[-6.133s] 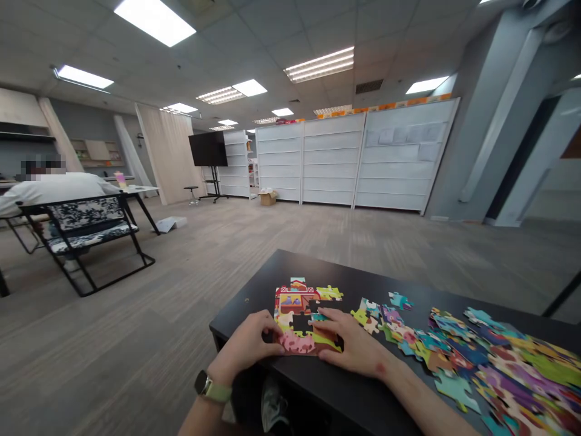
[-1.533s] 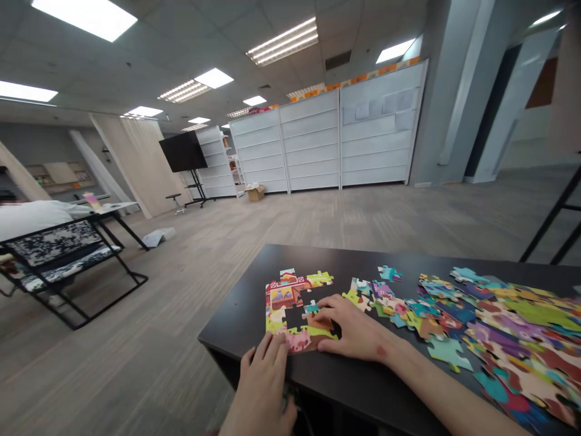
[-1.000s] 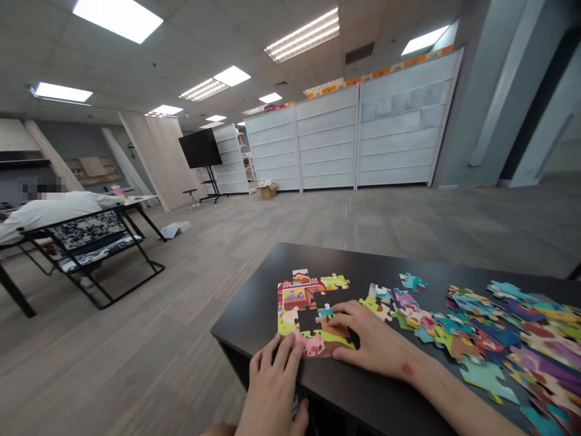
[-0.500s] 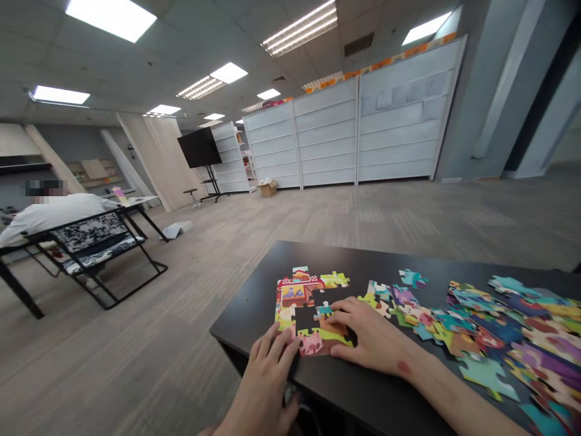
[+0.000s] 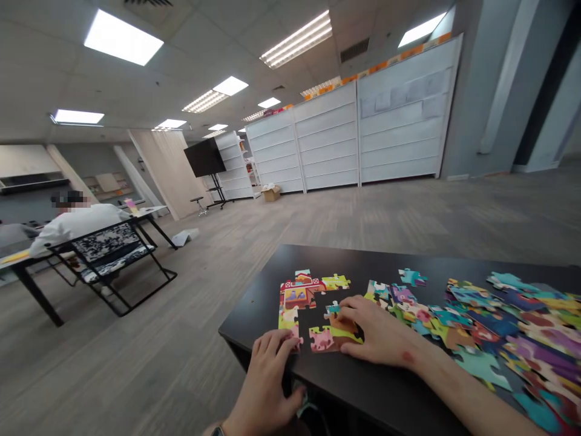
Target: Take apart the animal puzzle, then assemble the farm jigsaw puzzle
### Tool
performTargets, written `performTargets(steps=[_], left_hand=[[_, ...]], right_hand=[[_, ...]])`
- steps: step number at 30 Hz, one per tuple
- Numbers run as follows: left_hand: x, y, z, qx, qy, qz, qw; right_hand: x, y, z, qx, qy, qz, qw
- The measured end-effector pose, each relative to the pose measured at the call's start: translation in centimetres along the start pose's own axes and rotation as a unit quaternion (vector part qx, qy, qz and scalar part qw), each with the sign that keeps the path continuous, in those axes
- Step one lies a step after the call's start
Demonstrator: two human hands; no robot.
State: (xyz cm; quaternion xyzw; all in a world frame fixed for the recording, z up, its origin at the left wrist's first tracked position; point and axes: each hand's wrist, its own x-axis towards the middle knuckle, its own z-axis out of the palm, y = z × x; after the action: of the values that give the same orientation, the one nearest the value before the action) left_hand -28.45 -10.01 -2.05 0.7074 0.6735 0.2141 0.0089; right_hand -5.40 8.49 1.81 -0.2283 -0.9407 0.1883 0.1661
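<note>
At the table's left front corner lies a partly joined jigsaw puzzle (image 5: pixel 296 297) with a red barn picture. My left hand (image 5: pixel 270 375) rests its fingertips on the lower left corner piece, fingers stretched out and thumb apart below the table edge. A joined block of puzzle pieces (image 5: pixel 323 339), with pink, green and brown parts, lies just right of that corner, a dark gap between them. My right hand (image 5: pixel 376 333) grips this block's right side between curved fingers and thumb, partly hiding it. The block lies flat on the table.
Many loose puzzle pieces (image 5: pixel 490 327) spread and overlap across the right of the black table (image 5: pixel 327 257). One teal piece (image 5: pixel 412 277) lies apart near the back. Further off, a person in white (image 5: pixel 91 221) sits at another desk beside a patterned chair (image 5: pixel 106 248).
My right hand has moved slightly right with the lower block, which has come apart from the left corner, opening a gap. My left hand stays on the left part. The view has shifted a little.
</note>
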Motion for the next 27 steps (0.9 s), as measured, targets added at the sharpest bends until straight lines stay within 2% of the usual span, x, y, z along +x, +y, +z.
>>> performTargets(steps=[9, 14, 18, 22, 27], left_hand=[[0.7, 1.1, 0.0, -0.002, -0.002, -0.011, 1.000], [0.7, 1.2, -0.4, -0.012, -0.016, -0.009, 1.000], [0.8, 1.3, -0.5, -0.020, -0.011, -0.014, 1.000], [1.1, 1.5, -0.7, -0.037, -0.016, -0.005, 0.999], [1.1, 2.1, -1.3, -0.062, -0.021, 0.005, 0.998]], right_hand=[[0.3, -0.4, 0.7, 0.010, 0.009, -0.032, 0.999], [0.3, -0.5, 0.7, 0.007, 0.018, -0.016, 1.000], [0.6, -1.9, 1.1, -0.005, 0.017, -0.041, 0.999], [1.1, -3.6, 2.1, 0.042, -0.011, -0.085, 0.995], [1.5, -4.0, 2.7, 0.062, 0.020, -0.082, 0.994]])
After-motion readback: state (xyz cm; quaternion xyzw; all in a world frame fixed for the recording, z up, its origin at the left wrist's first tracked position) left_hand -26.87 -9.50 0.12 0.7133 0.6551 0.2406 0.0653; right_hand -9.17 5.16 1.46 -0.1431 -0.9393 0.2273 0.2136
